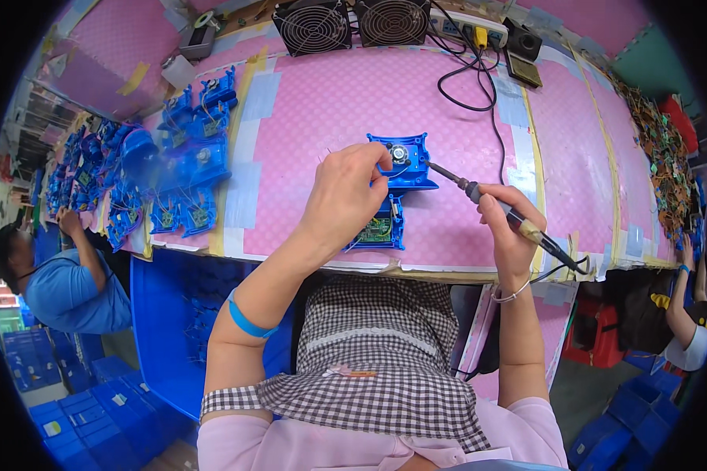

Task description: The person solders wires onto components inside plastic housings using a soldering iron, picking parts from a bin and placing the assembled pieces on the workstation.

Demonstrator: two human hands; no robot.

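Note:
In front of me on the pink mat lies a blue plastic housing (415, 184) with a round speaker (399, 153) in its upper part. A green circuit board (375, 230) with thin wires sits in the blue lower part, nearer to me. My left hand (346, 188) reaches over the housing's left side, its thumb and forefinger pinched beside the speaker. What they pinch is too small to make out; thin strands show left of the knuckles. My right hand (514, 228) grips a soldering iron (501, 206) like a pen, its tip by the housing's right edge.
Several blue housings with boards (200, 161) crowd the left side. Two black fans (314, 27) stand at the back, near a power strip (456, 27) and an iron stand (522, 59). A black cable (496, 118) crosses the mat. Co-workers sit left (75, 282) and right (687, 330).

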